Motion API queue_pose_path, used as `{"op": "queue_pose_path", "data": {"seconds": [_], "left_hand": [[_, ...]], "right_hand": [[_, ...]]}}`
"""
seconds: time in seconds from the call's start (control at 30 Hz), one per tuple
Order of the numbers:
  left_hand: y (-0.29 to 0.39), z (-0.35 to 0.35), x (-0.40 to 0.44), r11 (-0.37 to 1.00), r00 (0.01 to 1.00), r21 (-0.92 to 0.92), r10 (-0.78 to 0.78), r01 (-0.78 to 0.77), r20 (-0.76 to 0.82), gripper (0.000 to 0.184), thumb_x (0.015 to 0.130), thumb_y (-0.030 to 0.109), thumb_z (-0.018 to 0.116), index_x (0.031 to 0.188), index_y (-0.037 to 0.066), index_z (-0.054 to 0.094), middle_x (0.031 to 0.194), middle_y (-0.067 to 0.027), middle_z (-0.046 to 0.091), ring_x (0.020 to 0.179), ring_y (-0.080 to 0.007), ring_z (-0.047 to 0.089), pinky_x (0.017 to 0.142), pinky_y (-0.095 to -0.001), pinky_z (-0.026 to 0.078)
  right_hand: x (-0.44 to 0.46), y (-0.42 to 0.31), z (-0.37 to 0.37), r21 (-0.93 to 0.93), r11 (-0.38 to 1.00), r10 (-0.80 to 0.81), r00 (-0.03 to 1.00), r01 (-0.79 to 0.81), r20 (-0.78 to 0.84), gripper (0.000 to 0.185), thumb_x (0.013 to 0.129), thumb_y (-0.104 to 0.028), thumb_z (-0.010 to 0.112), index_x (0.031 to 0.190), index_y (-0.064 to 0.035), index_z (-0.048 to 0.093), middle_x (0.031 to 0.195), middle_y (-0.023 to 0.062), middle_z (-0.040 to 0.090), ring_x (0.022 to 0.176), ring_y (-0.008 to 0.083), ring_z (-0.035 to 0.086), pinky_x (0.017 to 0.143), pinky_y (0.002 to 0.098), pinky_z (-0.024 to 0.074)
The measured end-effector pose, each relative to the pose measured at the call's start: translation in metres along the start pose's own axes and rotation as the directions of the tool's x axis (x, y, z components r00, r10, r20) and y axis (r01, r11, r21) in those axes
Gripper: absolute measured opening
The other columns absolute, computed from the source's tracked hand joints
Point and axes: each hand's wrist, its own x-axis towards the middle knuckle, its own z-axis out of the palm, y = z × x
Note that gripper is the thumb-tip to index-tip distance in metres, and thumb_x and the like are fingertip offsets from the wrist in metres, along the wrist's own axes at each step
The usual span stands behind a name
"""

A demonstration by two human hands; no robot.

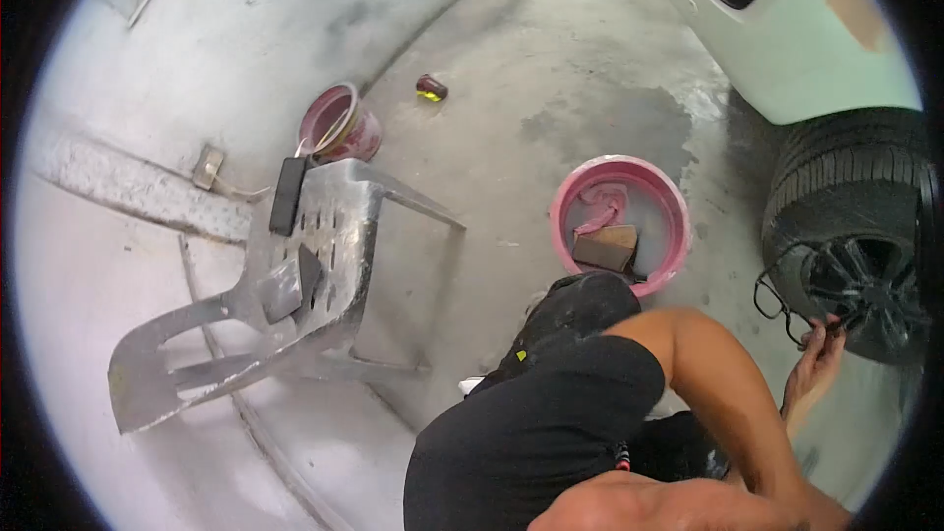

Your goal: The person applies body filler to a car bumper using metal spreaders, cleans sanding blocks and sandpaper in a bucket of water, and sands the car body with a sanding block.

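At the right, beside a car wheel [870, 280] with dark spokes, my right hand [818, 349] has its fingers closed near the lower rim. A thin black cord [772, 313] loops out from these fingers and up along the tyre. What the fingertips touch at the spokes is too small to make out. My bare left arm [723, 383] bends across the view at the elbow, below a black sleeve [531, 403]. Its hand is not visible. Close to the camera, blurred skin fills the bottom edge.
A pink tub [678, 236] holds water, a pink cloth [605, 206] and a brown block [607, 248]. Left stands a grey plastic chair [344, 246] bearing dark blocks. A pink bucket [366, 138] stands by the wall. The pale car body [806, 49] overhangs the wheel.
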Motion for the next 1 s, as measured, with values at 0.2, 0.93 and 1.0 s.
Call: {"op": "queue_pose_path", "data": {"seconds": [0.2, 0.93, 1.0], "left_hand": [[0.072, -0.023, -0.064, 0.988, 0.904, -0.097, -0.146, 0.117, -0.402, 0.048, 0.073, 0.012, 0.07, 0.115, -0.001, 0.052, 0.091, -0.0187, 0.062, 0.086, -0.0393, 0.061, 0.071, -0.0438, 0.049], [0.22, -0.106, -0.053, 0.391, 0.777, 0.919, 0.561, 0.055, -0.285, 0.052, 0.087, 0.03, 0.059, 0.124, -0.001, 0.04, 0.132, -0.0221, 0.033, 0.126, -0.0379, 0.025, 0.11, -0.057, 0.017], [0.218, -0.101, -0.045, 0.41, 0.791, 0.909, 0.532, 0.07, -0.301, 0.057, 0.086, 0.03, 0.06, 0.126, -0.002, 0.036, 0.135, -0.0223, 0.029, 0.128, -0.0378, 0.022, 0.112, -0.0562, 0.015]], "right_hand": [[-0.007, -0.043, -0.001, 0.011, 0.997, 0.082, 0.99, -0.081, -0.111, 0.029, 0.098, -0.017, 0.054, 0.123, -0.0026, 0.055, 0.111, 0.0089, 0.064, 0.103, 0.0175, 0.061, 0.084, 0.03, 0.0493], [0.005, -0.035, 0.009, 0.209, 0.977, 0.055, 0.993, -0.031, -0.107, 0.02, 0.099, -0.011, 0.051, 0.116, -0.0003, 0.052, 0.096, 0.0107, 0.066, 0.077, 0.0097, 0.055, 0.07, 0.0244, 0.0468], [-0.008, -0.04, -0.005, 0.078, 0.996, -0.018, 0.987, 0.031, -0.16, 0.019, 0.099, -0.01, 0.051, 0.115, -0.0009, 0.053, 0.096, 0.0105, 0.066, 0.076, 0.0101, 0.055, 0.071, 0.0252, 0.0471]]}}
